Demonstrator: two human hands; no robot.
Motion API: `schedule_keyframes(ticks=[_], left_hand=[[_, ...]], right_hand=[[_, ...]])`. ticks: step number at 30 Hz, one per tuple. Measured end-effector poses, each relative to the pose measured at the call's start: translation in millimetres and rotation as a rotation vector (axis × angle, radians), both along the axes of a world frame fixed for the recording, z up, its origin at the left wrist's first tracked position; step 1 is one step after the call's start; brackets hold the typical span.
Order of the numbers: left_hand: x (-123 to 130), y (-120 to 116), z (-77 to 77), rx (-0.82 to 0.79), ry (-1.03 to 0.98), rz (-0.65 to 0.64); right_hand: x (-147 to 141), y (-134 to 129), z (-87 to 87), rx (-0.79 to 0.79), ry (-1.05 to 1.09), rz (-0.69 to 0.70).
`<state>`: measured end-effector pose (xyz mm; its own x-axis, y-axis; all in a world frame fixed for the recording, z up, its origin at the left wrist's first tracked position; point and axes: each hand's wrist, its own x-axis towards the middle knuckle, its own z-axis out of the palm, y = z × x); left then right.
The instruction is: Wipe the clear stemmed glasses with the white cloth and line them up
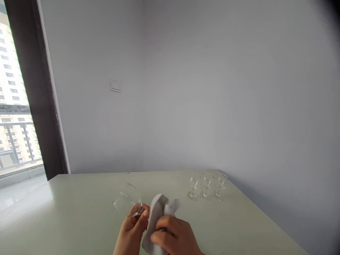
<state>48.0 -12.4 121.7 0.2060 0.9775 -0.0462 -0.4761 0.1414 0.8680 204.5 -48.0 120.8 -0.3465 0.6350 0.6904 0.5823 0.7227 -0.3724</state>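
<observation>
Seemingly unfinished, one clear stemmed glass [129,198] is pinched by left hand [134,226], white cloth [156,213] by right hand [175,233]; three clear goblets [207,181] are set apart.

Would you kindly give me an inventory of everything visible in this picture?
Table: 1, pale green, across the foreground
Tilted glass: 1, clear, over the table, left of centre
Cloth: 1, whitish grey, bottom centre
Standing glasses: 3, clear, in a row at the table's far right
Walls: 2, grey, meeting behind the table
Switch plate: 1, pale, on the left wall
Upright frame: 1, dark, left
Railing: 1, grey, outside, far left
Left hand: 1, bare, holding the tilted glass
Right hand: 1, bare, gripping the cloth
</observation>
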Motion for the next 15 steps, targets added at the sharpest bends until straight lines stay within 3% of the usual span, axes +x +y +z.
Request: schedule_keyframes(ticks=[2,3,6,10,12,15], left_hand=[[-0.7,-1.6,-4.6,-0.018,0.059,0.008],[-0.9,-2.6,-5.7,-0.014,0.078,0.016],[1.3,-6.9,-1.3,0.077,0.083,-0.049],[9.6,-16.3,14.1,0.081,-0.087,-0.147],[12.9,-20.4,19.3,0.034,-0.175,-0.191],[14.6,-22.4,20.1,-0.008,-0.245,-0.217]], right_hand=[[-1.8,0.2,2.7,-0.046,-0.160,0.010],[-2.4,-0.1,5.8,-0.086,-0.139,0.015],[-0.7,-3.4,22.3,-0.314,0.200,0.092],[7.3,-6.4,40.7,-0.817,0.665,0.273],[9.2,-4.3,38.0,-1.026,0.868,0.374],[6.6,3.3,19.6,-1.139,1.089,0.455]])
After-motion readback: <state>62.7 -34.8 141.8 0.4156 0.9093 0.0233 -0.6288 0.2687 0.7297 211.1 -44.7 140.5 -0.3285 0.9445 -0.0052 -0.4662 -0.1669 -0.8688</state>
